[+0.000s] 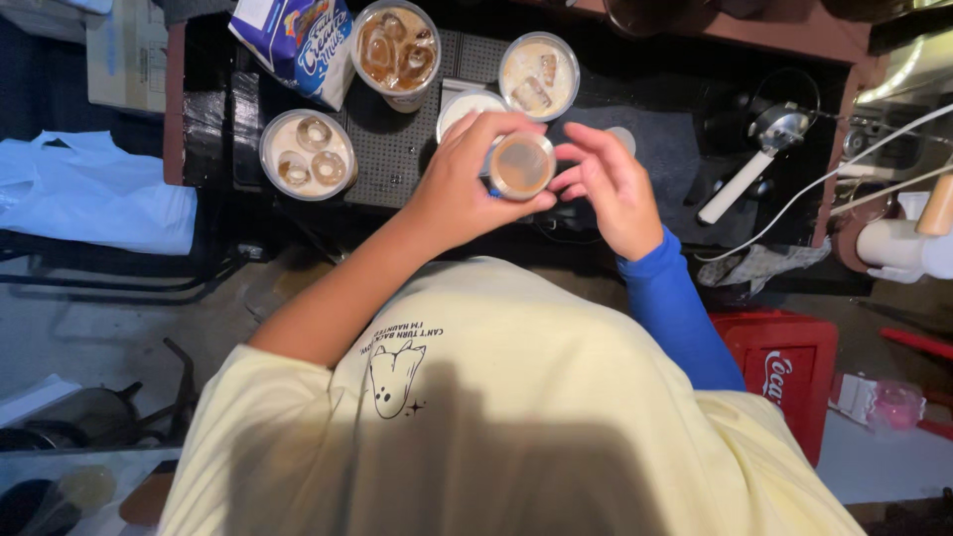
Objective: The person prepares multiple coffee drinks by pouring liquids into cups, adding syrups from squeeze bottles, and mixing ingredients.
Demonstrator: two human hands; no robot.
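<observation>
Small cup (521, 166): sides and base hidden by the left hand (467, 189); only the brown top shows.
White-rimmed cup (467, 104): lower half covered by that hand.
Blue-and-white carton (298, 40): cut off at the 12 o'clock edge.
Dark vessel (645, 12): cropped at 12 o'clock, contents unreadable.
Right forearm: hidden under the yellow shirt (516, 417).

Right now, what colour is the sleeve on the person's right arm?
Bright blue; the sleeve runs from wrist to elbow, seen best in the head view.
</observation>
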